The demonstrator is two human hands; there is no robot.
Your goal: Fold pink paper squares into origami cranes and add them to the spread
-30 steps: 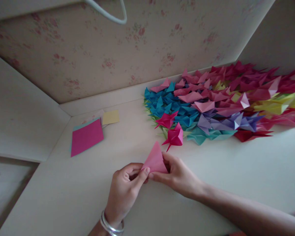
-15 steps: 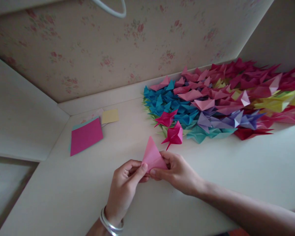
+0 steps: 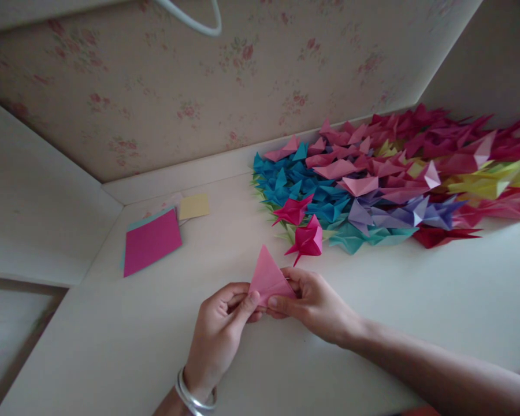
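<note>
A pink sheet of origami paper [image 3: 267, 276], folded into a triangle with its tip pointing away from me, is held between both hands above the white desk. My left hand [image 3: 225, 323] pinches its lower left corner, thumb on top and fingers beneath. On the other side, my right hand [image 3: 316, 303] grips the lower right part, its thumb pressed along the bottom edge. The fingers behind the paper are partly hidden. Just beyond the triangle lie two magenta folded paper cranes, the nearer crane [image 3: 305, 238] and the farther crane [image 3: 293, 210].
A large heap of folded paper cranes [image 3: 359, 186] in many colours fills the back right of the desk [image 3: 156, 335]. Magenta paper squares [image 3: 152, 242] over teal ones lie at the left, beside a small yellow square [image 3: 195, 206]. A white cable [image 3: 195, 23] hangs before the flowered wall.
The triangle has turned a little, its tip swinging to the left. My right thumb has shifted from below the lower edge onto the paper's face. Both hands keep hold.
</note>
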